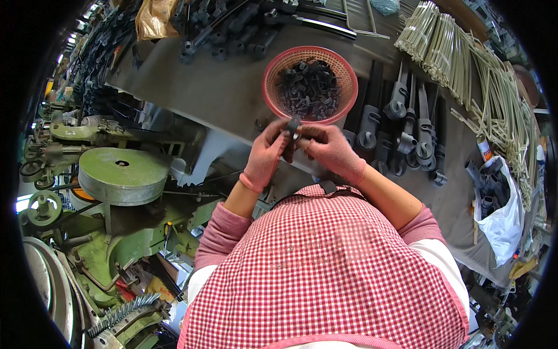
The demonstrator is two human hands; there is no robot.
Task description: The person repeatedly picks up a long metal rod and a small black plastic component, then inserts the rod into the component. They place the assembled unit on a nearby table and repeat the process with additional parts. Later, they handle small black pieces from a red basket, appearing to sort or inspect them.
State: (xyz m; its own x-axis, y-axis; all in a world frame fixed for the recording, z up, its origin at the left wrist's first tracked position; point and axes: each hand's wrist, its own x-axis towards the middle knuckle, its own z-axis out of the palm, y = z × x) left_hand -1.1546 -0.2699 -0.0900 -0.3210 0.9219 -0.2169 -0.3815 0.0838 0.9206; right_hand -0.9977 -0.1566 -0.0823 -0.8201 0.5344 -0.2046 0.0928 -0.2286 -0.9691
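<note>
My left hand [268, 152] and my right hand [332, 150], both in pinkish gloves with dark fingertips, meet in front of my chest. Between their fingers is a small black part [294, 125] with a ring-like end; the fingers cover most of it, so its kind is unclear. Both hands are closed on it. Just beyond them on the table stands a round pink-red basket [269, 93] with perforated walls. Inside lie many small black plastic pieces [311, 81] and some small shiny bits.
Black tubes with grey end fittings [369, 131] lie right of the basket. Bundles of pale rods [447, 52] cover the far right, above a white bag [501, 224] of dark tube pieces. More dark tubes [232, 29] lie at the back. A green machine [122, 174] stands left.
</note>
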